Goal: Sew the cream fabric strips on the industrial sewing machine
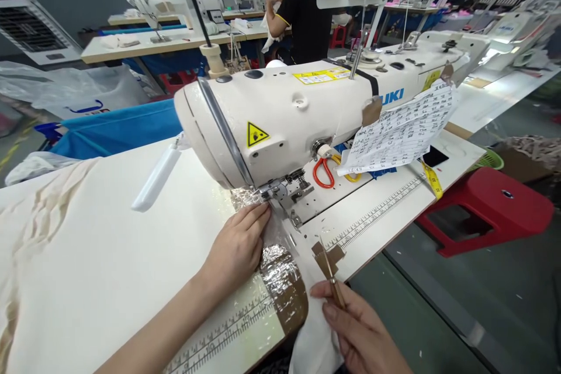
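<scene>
My left hand (pixel 239 239) rests by the presser foot (pixel 269 190) of a white sewing machine (pixel 272 123). Its fingers are pressed together, with their tips at the edge of a white fabric (pixel 310 274); the thumb side is partly hidden. From the foot, the fabric runs toward me and drops over the table's front edge. My right hand (pixel 362 324) is closed around the wooden handle of an awl (pixel 335 289), whose thin metal point aims up and away. The fabric hangs beside that hand; whether the lower fingers grip it, I cannot tell.
Red- and yellow-handled scissors (pixel 323 174) lie behind the needle area. A handwritten paper (pixel 398 128) hangs on the machine. A tape measure (pixel 433 181) drapes over the edge by a red stool (pixel 491 204). Cream fabric (pixel 48 198) lies left. A person (pixel 307 17) works behind.
</scene>
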Action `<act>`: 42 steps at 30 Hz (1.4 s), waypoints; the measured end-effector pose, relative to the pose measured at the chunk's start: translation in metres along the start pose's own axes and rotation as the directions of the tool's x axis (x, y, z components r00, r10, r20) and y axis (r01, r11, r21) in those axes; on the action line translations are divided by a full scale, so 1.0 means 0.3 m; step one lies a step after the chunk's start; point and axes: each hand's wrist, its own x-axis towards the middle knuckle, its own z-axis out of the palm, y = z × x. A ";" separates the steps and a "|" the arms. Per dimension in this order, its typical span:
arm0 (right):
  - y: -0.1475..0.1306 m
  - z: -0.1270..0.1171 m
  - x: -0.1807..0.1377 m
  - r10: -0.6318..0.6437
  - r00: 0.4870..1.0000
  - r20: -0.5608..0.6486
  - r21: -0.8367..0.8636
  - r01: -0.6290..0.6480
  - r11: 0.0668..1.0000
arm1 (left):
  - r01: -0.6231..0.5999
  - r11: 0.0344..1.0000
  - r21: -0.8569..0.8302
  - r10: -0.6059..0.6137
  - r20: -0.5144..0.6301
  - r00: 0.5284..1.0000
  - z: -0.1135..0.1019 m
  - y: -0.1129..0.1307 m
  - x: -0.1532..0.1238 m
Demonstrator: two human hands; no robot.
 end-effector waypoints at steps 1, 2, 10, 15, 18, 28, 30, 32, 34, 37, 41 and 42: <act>0.013 0.012 -0.004 0.041 0.999 0.004 0.083 -0.042 0.996 | -0.014 1.000 0.007 0.014 -0.001 1.000 0.000 -0.002 0.000; 0.023 0.019 -0.008 0.080 0.997 0.016 0.136 -0.082 0.987 | -0.032 0.999 0.017 0.032 -0.004 0.999 0.001 -0.002 0.000; -0.042 -0.029 0.013 -0.046 0.998 0.031 -0.378 0.054 0.924 | 0.001 0.997 0.075 0.001 -0.023 1.000 0.008 0.021 0.019; -0.079 -0.015 0.049 -0.179 0.982 0.061 -0.518 0.185 0.835 | 0.026 1.000 -0.003 -0.026 -0.047 0.999 -0.001 0.008 0.040; -0.088 -0.003 0.062 -0.204 0.975 0.083 -0.518 0.217 0.827 | -0.040 0.995 -0.097 0.030 -0.102 0.994 -0.008 -0.007 0.040; -0.126 0.029 0.119 -0.309 0.939 0.154 -0.522 0.342 0.781 | 0.011 1.000 -0.010 -0.012 -0.080 0.997 0.003 -0.023 0.028; -0.136 0.036 0.133 -0.342 0.924 0.170 -0.535 0.378 0.756 | 0.029 0.999 -0.013 -0.030 -0.078 0.996 0.000 -0.022 0.026; -0.144 0.041 0.144 -0.355 0.918 0.176 -0.549 0.391 0.739 | 0.009 0.998 -0.061 -0.015 -0.098 0.995 -0.005 -0.021 0.025; -0.152 0.043 0.153 -0.362 0.914 0.181 -0.556 0.399 0.729 | -0.035 0.993 -0.116 0.021 -0.121 0.992 -0.009 -0.019 0.026; -0.162 0.047 0.166 -0.353 0.916 0.191 -0.562 0.396 0.726 | -0.076 0.989 -0.129 0.060 -0.128 0.990 -0.006 -0.020 0.026; -0.170 0.056 0.187 -0.313 0.929 0.198 -0.573 0.369 0.732 | -0.060 0.996 -0.064 0.052 -0.110 0.993 0.005 -0.028 0.024; -0.172 0.059 0.192 -0.306 0.931 0.198 -0.577 0.363 0.732 | -0.054 0.997 -0.047 0.049 -0.103 0.993 0.006 -0.029 0.024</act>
